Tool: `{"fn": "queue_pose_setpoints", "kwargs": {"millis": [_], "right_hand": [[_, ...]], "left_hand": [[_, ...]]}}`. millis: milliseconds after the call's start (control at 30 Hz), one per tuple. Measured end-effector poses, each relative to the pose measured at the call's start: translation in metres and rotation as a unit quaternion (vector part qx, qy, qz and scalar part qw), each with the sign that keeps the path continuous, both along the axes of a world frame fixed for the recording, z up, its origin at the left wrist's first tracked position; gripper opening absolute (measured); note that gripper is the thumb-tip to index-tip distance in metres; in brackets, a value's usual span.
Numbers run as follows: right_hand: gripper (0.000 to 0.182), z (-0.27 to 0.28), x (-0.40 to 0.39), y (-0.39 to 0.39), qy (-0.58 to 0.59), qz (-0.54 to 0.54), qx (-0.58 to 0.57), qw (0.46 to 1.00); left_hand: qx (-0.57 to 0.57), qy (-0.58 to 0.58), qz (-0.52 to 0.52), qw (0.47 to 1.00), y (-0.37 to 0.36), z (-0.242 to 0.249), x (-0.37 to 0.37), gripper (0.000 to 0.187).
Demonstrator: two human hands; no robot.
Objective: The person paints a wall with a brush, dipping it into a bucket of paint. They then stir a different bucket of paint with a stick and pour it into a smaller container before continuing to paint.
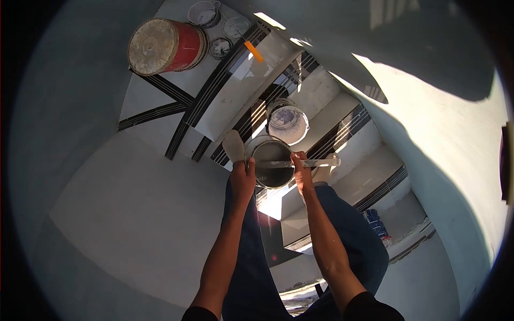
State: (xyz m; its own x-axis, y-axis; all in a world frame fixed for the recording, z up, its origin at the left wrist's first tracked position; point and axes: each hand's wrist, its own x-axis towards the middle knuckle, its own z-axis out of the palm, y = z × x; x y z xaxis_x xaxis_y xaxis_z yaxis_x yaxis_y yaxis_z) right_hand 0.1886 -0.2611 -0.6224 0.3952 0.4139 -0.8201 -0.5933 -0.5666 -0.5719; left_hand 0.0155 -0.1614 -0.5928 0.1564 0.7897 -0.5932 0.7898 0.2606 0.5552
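A round bucket (273,176) with a dark grey inside stands between my legs on the stairs, seen from above. My left hand (244,176) grips its left side, fingers partly hidden behind the rim. On the opposite side my right hand (302,170) is closed at the rim, against a long pale flat stick (322,162) that crosses the bucket's mouth. Exactly how the fingers divide between stick and rim is hard to see. Just beyond is a white-smeared pail (289,124) on a step.
A large red bucket (184,46) with a crusted pale top stands on the upper landing. Near it are a small paint pail (204,14), a small tub (220,48) and an orange-handled tool (254,52). A blue container (377,223) sits lower right. A curved wall (444,155) borders the stairs.
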Motion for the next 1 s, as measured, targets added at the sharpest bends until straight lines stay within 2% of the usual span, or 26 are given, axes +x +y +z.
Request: {"fn": "queue_pose_setpoints", "kwargs": {"millis": [267,767,867,1000], "right_hand": [[0.027,-0.021,0.009,-0.003,0.058,0.041,-0.020,0.997],[0.030,-0.042,0.025,0.010,0.054,0.050,-0.079,0.994],[0.029,-0.038,0.026,0.016,0.053,0.048,-0.103,0.992],[0.030,-0.048,0.028,0.010,0.056,0.067,-0.105,0.991]], "left_hand": [[-0.006,0.070,0.009,0.997,-0.014,0.004,0.004,0.044],[-0.080,0.144,-0.004,0.986,-0.007,-0.003,0.025,0.043],[-0.019,0.122,0.003,0.992,-0.012,-0.013,0.025,0.048],[-0.030,0.139,0.000,0.990,-0.012,-0.017,0.027,0.049]]}}
